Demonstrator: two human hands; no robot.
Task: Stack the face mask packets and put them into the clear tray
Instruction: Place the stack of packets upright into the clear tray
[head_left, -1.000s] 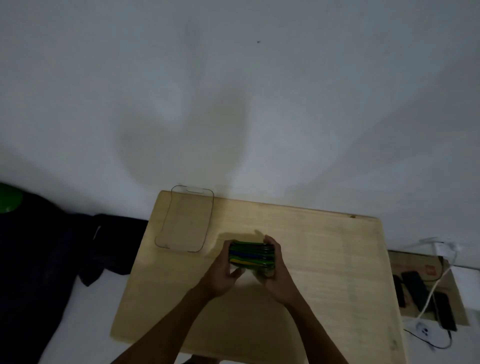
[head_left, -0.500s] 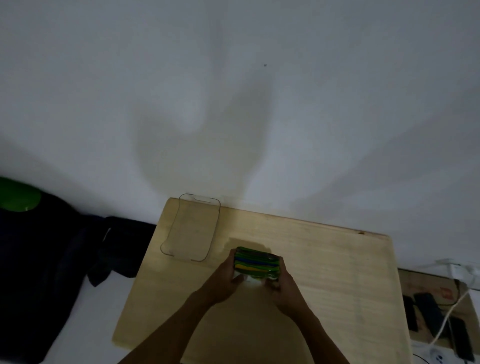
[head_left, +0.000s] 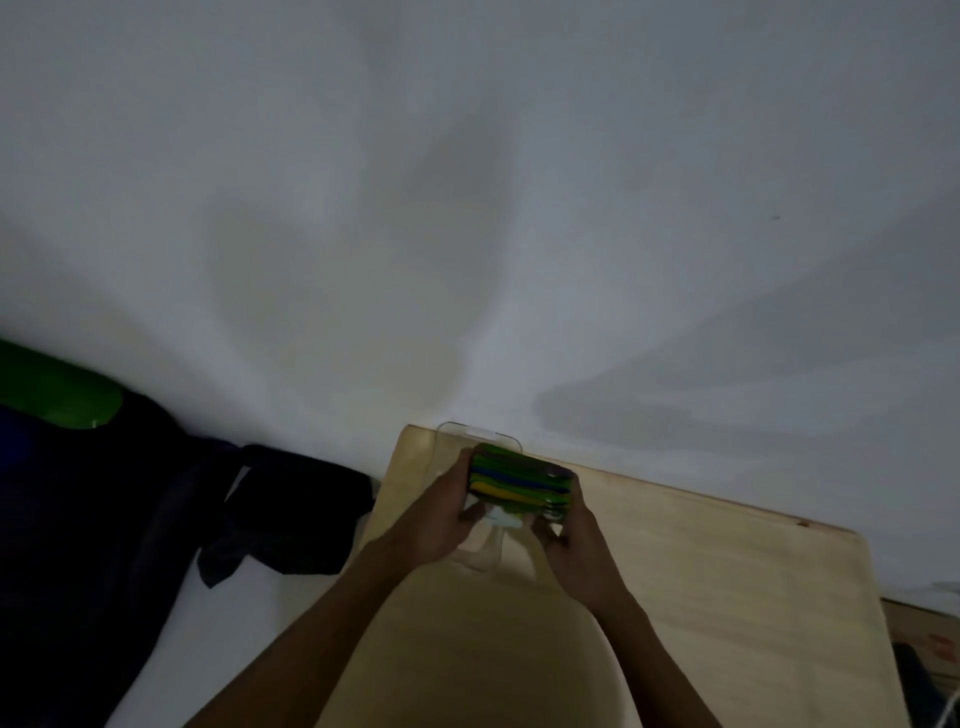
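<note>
A stack of face mask packets (head_left: 519, 480) in green, blue and yellow is held between both hands. My left hand (head_left: 441, 514) grips its left end and my right hand (head_left: 574, 543) grips its right end. The stack hovers over the clear tray (head_left: 480, 434), which lies at the far left corner of the wooden table (head_left: 701, 571). Only the tray's far rim and part of its near edge show; the hands and stack hide most of it. Whether the stack touches the tray floor I cannot tell.
A white wall rises right behind the table. Dark cloth (head_left: 270, 514) and a green object (head_left: 57, 389) lie on the floor to the left. A cardboard box (head_left: 924, 634) sits at the right edge.
Both hands have carried the stack from the middle of the table leftward and farther away, so it now sits over the clear tray. The camera view has shifted too.
</note>
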